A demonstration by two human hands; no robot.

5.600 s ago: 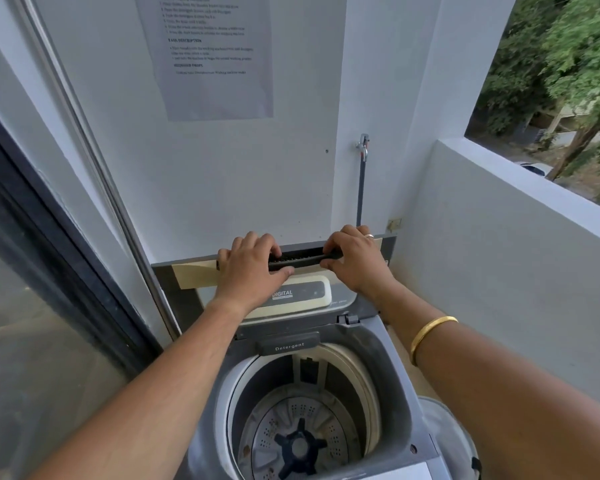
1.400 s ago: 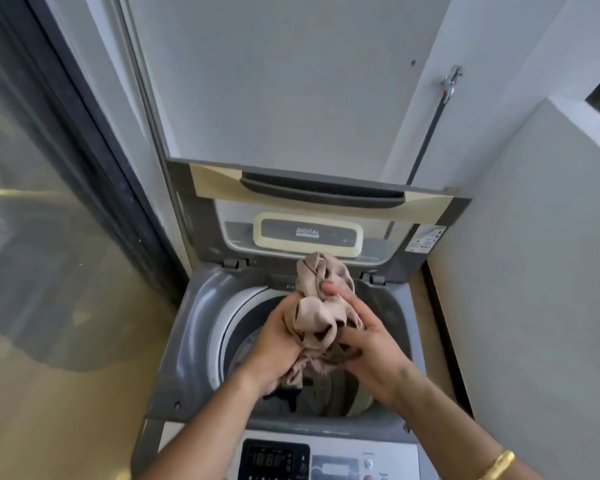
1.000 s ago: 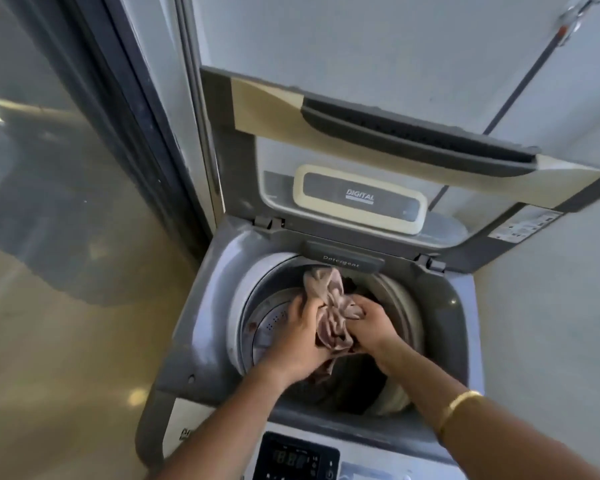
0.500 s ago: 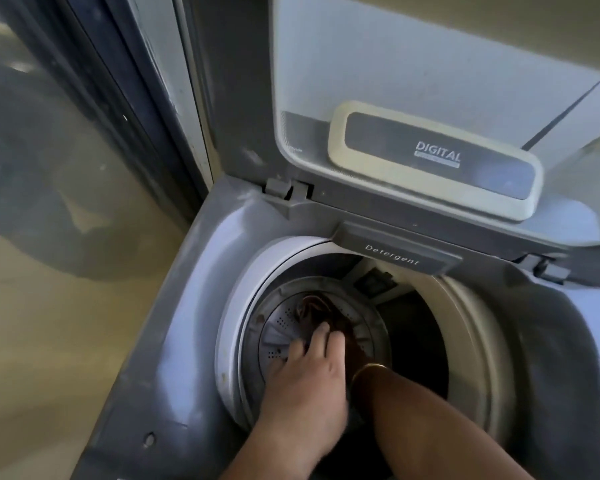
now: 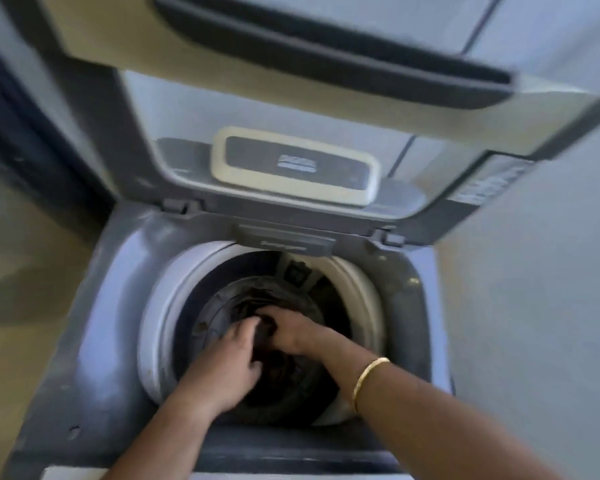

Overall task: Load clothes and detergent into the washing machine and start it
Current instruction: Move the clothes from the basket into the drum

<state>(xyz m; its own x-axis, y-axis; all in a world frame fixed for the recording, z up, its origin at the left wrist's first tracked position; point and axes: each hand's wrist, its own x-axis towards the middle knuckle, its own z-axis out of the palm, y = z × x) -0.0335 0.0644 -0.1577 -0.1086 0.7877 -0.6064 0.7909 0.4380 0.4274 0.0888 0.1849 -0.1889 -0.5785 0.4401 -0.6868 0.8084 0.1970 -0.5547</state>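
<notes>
The top-loading washing machine (image 5: 118, 306) stands open, its lid (image 5: 194, 109) tipped up against the wall. Both my hands reach down into the drum (image 5: 160, 306). A dark, crumpled heap of clothes (image 5: 252, 304) lies at the drum's bottom. My left hand (image 5: 229, 358) rests on the heap with its fingers stretched forward; blur hides whether it grips. My right hand (image 5: 291, 332), a gold bangle (image 5: 368, 375) on its wrist, curls its fingers over a wad of the dark cloth. The grey detergent drawer (image 5: 284, 240) sits closed at the back rim.
A dark-framed glass door (image 5: 21, 209) runs along the left of the machine. A pale wall (image 5: 534, 306) stands close on the right. The whole frame is motion-blurred.
The beige garment I held over the opening has gone down into the drum. The view has pulled back since half a second ago, and both hands stay inside on the clothes.
</notes>
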